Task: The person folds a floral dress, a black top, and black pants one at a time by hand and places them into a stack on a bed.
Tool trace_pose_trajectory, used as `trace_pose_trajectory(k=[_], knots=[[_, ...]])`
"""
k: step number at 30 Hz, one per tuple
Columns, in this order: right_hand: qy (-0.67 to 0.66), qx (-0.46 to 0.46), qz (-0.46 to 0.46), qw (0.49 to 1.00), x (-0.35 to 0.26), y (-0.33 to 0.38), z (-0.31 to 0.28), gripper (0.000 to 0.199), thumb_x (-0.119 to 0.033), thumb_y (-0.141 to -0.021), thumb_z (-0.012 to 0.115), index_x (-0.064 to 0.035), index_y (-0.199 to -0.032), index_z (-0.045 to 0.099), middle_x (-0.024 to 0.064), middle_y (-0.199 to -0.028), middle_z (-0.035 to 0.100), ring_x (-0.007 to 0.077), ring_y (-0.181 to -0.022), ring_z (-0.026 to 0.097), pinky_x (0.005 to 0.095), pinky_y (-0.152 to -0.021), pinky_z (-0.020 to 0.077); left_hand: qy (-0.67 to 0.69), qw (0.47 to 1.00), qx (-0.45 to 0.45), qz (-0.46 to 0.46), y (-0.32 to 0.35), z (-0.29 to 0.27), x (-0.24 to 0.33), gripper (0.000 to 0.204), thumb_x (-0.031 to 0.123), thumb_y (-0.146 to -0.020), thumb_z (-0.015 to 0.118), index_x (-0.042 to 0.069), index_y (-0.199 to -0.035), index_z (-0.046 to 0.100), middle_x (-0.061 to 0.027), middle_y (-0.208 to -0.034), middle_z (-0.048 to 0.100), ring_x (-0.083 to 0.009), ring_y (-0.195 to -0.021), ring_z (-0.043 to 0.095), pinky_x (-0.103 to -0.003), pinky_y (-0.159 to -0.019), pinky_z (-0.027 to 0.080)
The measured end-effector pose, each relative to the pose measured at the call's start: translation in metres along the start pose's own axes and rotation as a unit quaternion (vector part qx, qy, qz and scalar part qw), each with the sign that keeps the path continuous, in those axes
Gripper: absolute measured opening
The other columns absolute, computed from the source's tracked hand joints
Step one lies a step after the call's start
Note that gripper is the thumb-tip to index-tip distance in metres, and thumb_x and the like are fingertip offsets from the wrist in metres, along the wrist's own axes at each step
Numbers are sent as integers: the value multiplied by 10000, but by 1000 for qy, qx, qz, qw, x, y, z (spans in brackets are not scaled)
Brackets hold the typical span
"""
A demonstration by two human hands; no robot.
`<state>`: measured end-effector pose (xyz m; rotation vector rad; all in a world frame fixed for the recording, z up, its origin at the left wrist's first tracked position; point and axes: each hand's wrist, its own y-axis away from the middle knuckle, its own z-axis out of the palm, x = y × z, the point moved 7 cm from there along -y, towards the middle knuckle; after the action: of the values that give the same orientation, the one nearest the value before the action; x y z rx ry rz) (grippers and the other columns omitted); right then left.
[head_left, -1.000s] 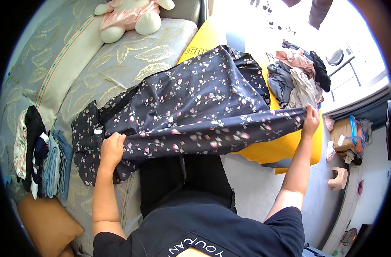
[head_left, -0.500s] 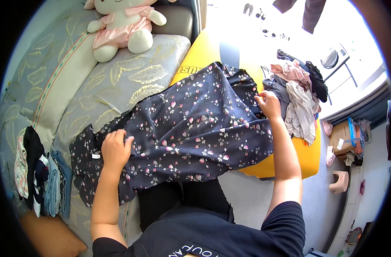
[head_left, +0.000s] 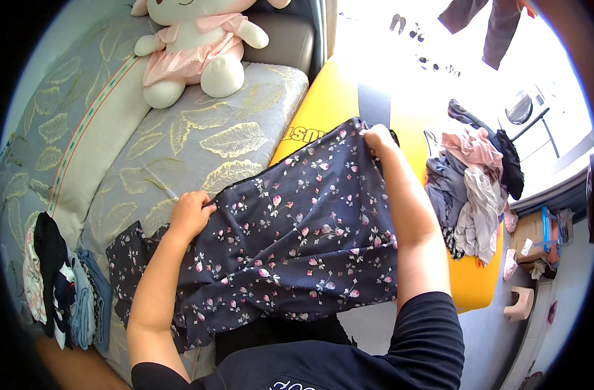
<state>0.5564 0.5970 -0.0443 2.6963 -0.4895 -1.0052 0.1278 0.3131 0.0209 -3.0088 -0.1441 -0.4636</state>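
A long black garment (head_left: pixel 290 227) with small pink and white flowers spreads across my lap, from the sofa on the left to the yellow surface on the right; I cannot tell whether it is a dress or a skirt. At its far right corner, the fingers of my right hand (head_left: pixel 379 140) are closed on the cloth. My left hand (head_left: pixel 192 216) pinches the upper edge farther left, over the sofa. Between my hands that edge runs fairly straight. The left end lies bunched beside my left forearm.
Left of me, several folded clothes (head_left: pixel 82 299) stand in a row on the leaf-patterned sofa cover (head_left: pixel 173 140). A big white plush toy (head_left: pixel 196 55) sits at the back. A loose clothes pile (head_left: pixel 469 182) rests on the yellow suitcase-like surface (head_left: pixel 472 286). A pink stool (head_left: pixel 519 304) stands on the floor.
My right hand has moved away from me and slightly left to the garment's far corner. My left hand has shifted right to its upper edge. The edge between them is now straighter.
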Motion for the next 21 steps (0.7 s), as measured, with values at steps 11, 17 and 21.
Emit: trace_pose_trajectory(k=[11,17,21], knots=[[191,-85,-33,977,-12,65,-37,721,-672,-788,574,17,-963,694,153,-889,697,248,-666,683,346,-664,559,68,965,161,195,-42,-3,95,324,160,-828,649,31,-1121,602,-140,-1118,603,-330,-1070,554,-419,-940,425],[-248,-56,-47,966,1,23,1,265,-286,-790,689,-25,-832,672,101,-749,690,230,-671,661,362,-689,538,30,986,89,141,-119,88,149,463,283,-877,625,33,-1258,539,-161,-1234,563,-341,-1125,530,-417,-959,433],[-588,-230,13,775,-3,12,-12,99,-125,-820,658,-37,-858,630,102,-835,669,222,-718,647,387,-690,554,12,999,-35,-3,-150,97,166,553,402,-815,695,59,-1228,558,-162,-1288,532,-343,-1172,505,-418,-952,443]])
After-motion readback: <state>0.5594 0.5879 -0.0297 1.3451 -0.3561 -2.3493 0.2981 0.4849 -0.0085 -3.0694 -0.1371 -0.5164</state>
